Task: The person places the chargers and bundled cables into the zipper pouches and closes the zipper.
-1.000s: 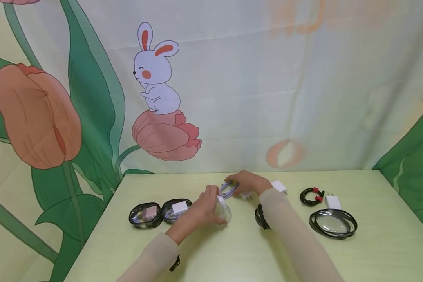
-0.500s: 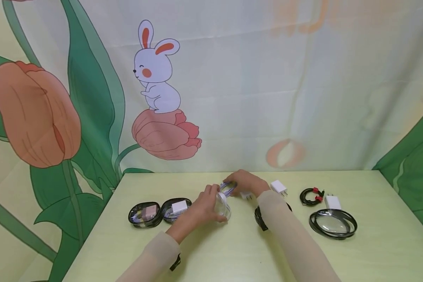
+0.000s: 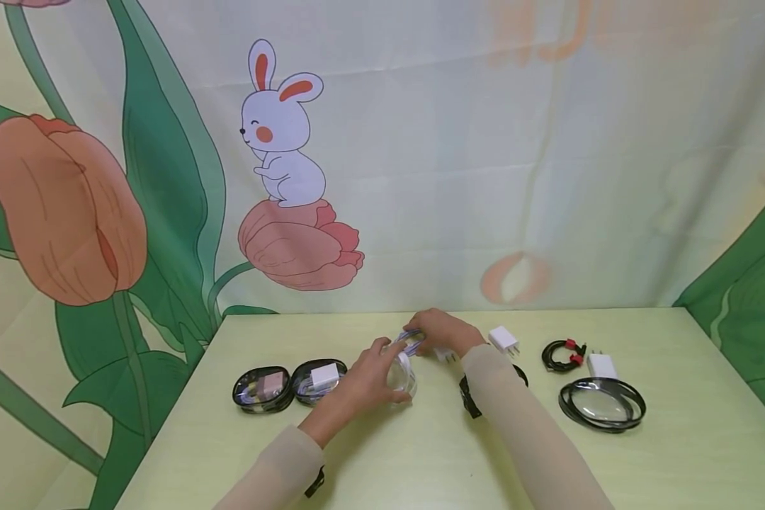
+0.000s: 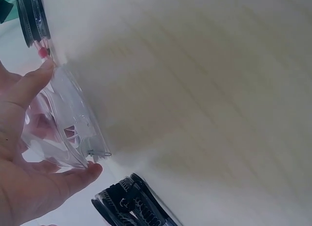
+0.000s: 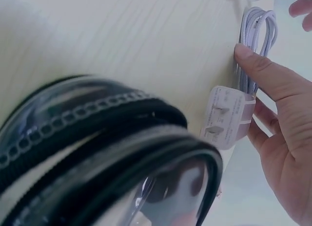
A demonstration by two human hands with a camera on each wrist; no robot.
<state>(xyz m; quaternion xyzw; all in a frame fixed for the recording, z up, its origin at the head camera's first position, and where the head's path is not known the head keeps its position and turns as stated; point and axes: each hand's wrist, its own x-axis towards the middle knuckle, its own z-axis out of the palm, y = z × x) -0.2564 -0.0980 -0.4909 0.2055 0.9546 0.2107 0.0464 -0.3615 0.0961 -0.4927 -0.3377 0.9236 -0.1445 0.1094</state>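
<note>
My left hand (image 3: pixel 375 367) grips a clear soft pouch (image 3: pixel 403 375) at the table's middle and holds it on edge. In the left wrist view its fingers (image 4: pixel 29 84) and thumb span the pouch (image 4: pixel 63 128). Just beyond it, my right hand (image 3: pixel 438 331) pinches a coiled white and purple cable (image 3: pixel 411 342) at the pouch's top. The right wrist view shows the thumb (image 5: pixel 265 72) pressed on the cable (image 5: pixel 257 31). A white charger plug (image 5: pixel 226 116) lies against that hand's fingers.
Two closed black-zipped pouches (image 3: pixel 263 388) (image 3: pixel 319 377) lie at the left. Another black-zipped pouch (image 3: pixel 468 393) sits under my right forearm. To the right are a white plug (image 3: pixel 505 340), a black cable with red ties (image 3: pixel 564 354), another plug (image 3: pixel 602 365) and an open round pouch (image 3: pixel 602 405).
My right hand has carried the coiled cable a little left, closer to the top of the clear pouch. The left hand and pouch have barely moved.
</note>
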